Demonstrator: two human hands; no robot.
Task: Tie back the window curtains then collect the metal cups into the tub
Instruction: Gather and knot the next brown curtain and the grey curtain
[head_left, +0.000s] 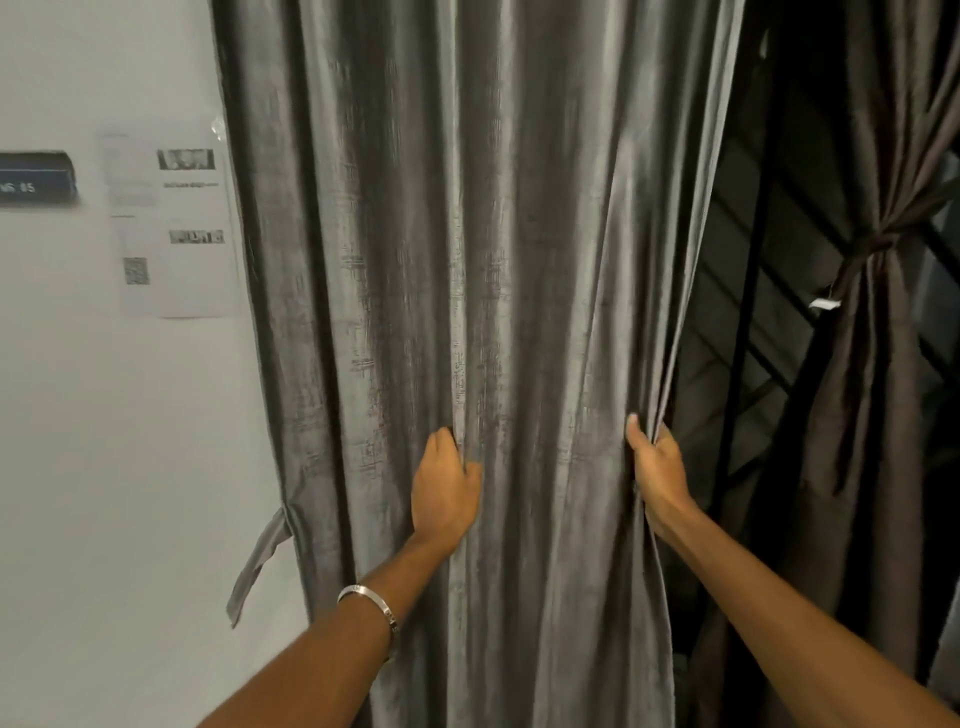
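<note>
Grey velvety curtain (467, 260) hanging loose in folds, darker curtain (878, 322) at right tied back

Dim indoor light, soft focus, wide-angle bend at the edges.

Light falls from the front onto the grey curtain (467, 312), whose sheen shows pale streaks on the folds and dark shadow between them. The white wall (104, 441) is evenly lit and the papers (171, 223) on it are too blurred to read. The window (753, 312) at right is dark. The tied curtain (872, 364) sits in shadow. Vertical lines lean near the borders.
</note>
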